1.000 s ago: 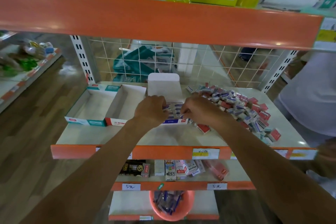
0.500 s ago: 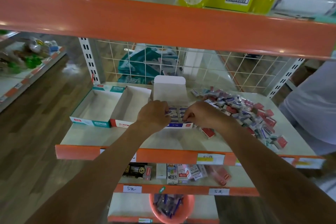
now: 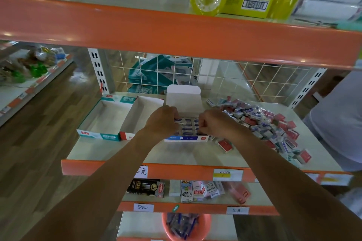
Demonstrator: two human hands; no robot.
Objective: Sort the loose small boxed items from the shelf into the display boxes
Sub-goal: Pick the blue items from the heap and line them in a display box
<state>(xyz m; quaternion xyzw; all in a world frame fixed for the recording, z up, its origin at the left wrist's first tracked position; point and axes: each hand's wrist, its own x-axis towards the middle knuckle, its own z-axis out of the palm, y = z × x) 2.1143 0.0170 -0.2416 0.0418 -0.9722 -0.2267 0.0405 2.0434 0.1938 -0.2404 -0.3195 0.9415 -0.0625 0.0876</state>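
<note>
Our blue display box holds rows of small blue-white boxes. Our left hand and right hand curl over them; we cannot tell whether they grip.

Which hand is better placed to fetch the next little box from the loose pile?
Likely the right hand. The pile lies directly beside it, while the left hand sits across the blue display box, on the side away from the pile.

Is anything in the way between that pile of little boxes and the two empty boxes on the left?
Yes: the blue box, with the left hand and right hand over it, sits between the pile and the empty teal box and red box.
</note>
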